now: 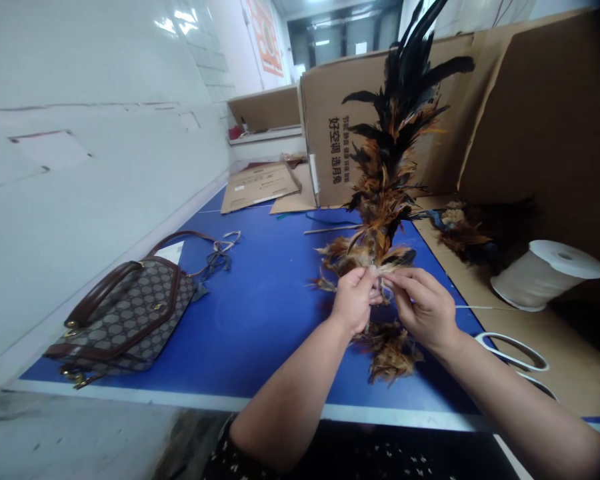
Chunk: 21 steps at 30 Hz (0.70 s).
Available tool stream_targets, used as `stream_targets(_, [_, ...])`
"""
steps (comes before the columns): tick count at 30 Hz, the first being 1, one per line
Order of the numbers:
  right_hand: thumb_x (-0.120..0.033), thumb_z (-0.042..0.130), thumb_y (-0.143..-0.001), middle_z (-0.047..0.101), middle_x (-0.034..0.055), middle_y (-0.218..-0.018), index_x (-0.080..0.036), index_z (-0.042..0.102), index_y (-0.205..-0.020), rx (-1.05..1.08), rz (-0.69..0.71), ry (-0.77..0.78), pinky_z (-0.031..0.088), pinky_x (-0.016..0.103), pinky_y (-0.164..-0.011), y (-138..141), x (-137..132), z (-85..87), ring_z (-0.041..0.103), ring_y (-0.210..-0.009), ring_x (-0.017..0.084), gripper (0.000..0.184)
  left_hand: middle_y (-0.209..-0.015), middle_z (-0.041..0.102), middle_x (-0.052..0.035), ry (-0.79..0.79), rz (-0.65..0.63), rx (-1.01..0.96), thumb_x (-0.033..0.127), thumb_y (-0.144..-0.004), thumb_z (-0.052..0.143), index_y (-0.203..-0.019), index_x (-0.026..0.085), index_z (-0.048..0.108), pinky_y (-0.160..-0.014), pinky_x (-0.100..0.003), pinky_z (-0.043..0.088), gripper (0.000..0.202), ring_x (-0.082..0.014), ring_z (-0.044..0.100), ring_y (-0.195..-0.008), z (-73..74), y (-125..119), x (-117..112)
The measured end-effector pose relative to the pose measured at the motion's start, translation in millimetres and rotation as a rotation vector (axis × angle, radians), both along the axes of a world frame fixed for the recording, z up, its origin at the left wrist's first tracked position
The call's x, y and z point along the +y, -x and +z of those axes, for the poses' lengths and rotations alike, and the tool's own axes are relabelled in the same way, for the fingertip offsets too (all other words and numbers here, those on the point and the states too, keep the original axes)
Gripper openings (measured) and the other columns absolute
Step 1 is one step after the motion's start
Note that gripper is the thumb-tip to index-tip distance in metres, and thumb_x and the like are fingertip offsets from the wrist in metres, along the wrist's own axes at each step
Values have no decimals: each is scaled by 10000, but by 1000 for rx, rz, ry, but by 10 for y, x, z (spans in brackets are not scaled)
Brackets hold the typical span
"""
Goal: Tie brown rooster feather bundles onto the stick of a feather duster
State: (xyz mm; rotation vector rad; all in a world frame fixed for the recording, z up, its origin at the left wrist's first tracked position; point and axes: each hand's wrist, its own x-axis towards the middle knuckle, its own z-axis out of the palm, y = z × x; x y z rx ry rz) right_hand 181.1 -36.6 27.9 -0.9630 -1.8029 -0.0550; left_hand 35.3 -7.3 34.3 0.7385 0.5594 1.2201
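Observation:
A tall bundle of black and orange-brown feathers (386, 153) stands upright over the blue table. My left hand (354, 299) is closed around the bundle's lower stem. Close beside it, my right hand (424, 303) pinches a pale feather (396, 267) against the stem, thumb and fingertips together. Brown feathers (393, 353) lie on the table just below my hands. More loose feathers (343, 257) are spread to the left of the stem. The exact point where the fingers meet the stem is partly hidden.
A patterned handbag (135, 310) rests at the left on the blue table (250, 287). Cardboard (325, 87) stands behind. At right are a feather pile (463, 230), a white spool (540, 277) and white-handled scissors (517, 350). Flat cardboard (260, 183) lies at the back.

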Motion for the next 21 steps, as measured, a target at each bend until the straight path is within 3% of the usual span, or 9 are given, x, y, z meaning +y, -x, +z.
stream_targets(6, [-149, 639, -940, 718, 79, -974, -236, 700, -1050, 21, -129, 17, 565, 377, -802, 3, -40, -23, 687, -876, 227, 153, -654, 494, 32, -1, -19, -44, 507, -763, 862, -686, 138, 509, -493, -200, 246, 516, -20, 334, -501, 0, -10, -6])
stream_targets(12, [-155, 627, -946, 711, 70, -911, -247, 672, -984, 51, -163, 16, 551, 368, -734, 57, -144, 34, 676, -808, 224, 109, -775, 572, -13, 19, -33, -80, 496, -736, 884, -702, 119, 538, -491, -193, 242, 513, -10, 340, -520, 50, -23, -42])
stream_targets(21, [-198, 615, -967, 703, 69, -899, -260, 660, -960, 94, -169, 69, 542, 384, -755, 97, -246, 2, 671, -820, 236, 77, -693, 484, 27, 70, -56, -88, 483, -740, 890, -746, 125, 548, -501, -183, 233, 496, -23, 331, -538, 63, -25, -55])
